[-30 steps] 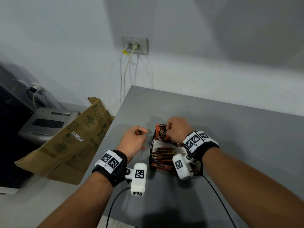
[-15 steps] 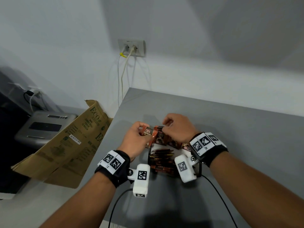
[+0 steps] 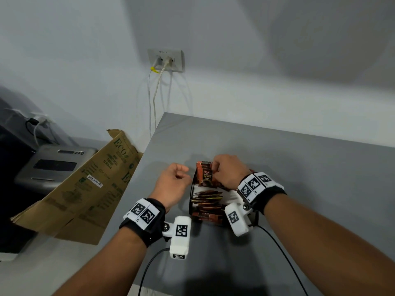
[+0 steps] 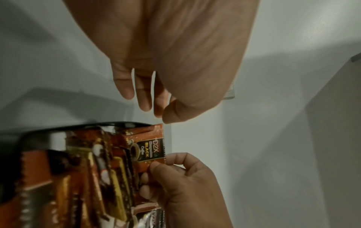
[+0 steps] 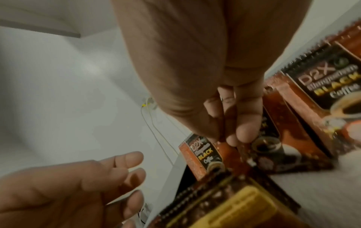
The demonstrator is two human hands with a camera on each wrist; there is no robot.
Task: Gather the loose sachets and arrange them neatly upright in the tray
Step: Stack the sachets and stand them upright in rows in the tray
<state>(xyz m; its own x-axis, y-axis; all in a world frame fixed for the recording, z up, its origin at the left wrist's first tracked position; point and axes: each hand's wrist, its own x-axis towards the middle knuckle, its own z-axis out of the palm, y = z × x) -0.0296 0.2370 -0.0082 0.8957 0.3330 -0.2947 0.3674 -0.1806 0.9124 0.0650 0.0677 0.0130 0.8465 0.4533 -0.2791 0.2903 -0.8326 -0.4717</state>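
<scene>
A black wire tray [image 3: 190,195] sits on the grey table [image 3: 299,167] and holds a row of brown and gold sachets [image 3: 207,199] standing on edge. My right hand [image 3: 214,170] pinches an orange-brown "D2X Black Coffee" sachet [image 3: 205,176] by its side and holds it upright at the tray's far end. The pinch shows in the left wrist view [image 4: 156,165]. My left hand [image 3: 183,171] hovers just left of the tray, fingers loosely curled and empty [image 4: 148,100]. More loose sachets [image 5: 332,95] lie on the table to the right of the tray.
A folded cardboard sheet [image 3: 85,189] leans against the table's left edge. A grey device [image 3: 53,165] sits beyond it. A wall socket [image 3: 165,60] with two cables hangs behind the table's far left corner. Wrist-camera cables [image 3: 277,248] trail toward me.
The left hand brought a sachet to the right hand, let go and drew back left. The right hand now holds that sachet upright at the tray's far end.
</scene>
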